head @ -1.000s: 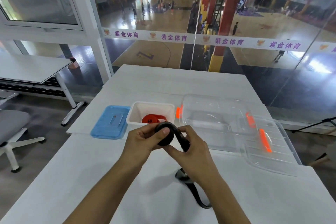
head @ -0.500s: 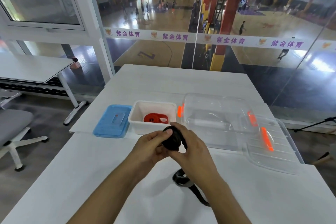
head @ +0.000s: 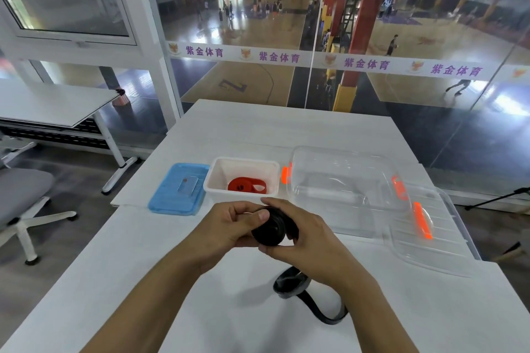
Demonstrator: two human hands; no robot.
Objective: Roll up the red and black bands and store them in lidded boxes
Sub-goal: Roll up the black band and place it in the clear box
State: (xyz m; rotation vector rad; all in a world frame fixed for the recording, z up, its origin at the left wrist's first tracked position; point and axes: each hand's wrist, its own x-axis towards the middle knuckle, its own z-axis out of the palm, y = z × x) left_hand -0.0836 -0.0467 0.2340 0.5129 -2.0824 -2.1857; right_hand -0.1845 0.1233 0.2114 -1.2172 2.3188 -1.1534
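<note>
Rolling the black band, red one already boxed.
At frame centre the left hand (head: pixel 229 223) and right hand (head: pixel 301 235) both curled around the black band (head: pixel 269 231) coil, its loose tail trailing lower centre; more winding looked needed before the clear box (head: pixel 344 189).

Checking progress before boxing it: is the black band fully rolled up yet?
Not yet. The black band is partly coiled between both hands, its loose tail trailing on the white table.

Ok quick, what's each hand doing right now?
Left hand: fingers curled round the rolled part of the black band, holding it.
Right hand: fingers also curled round the black band's roll, holding it.
</note>
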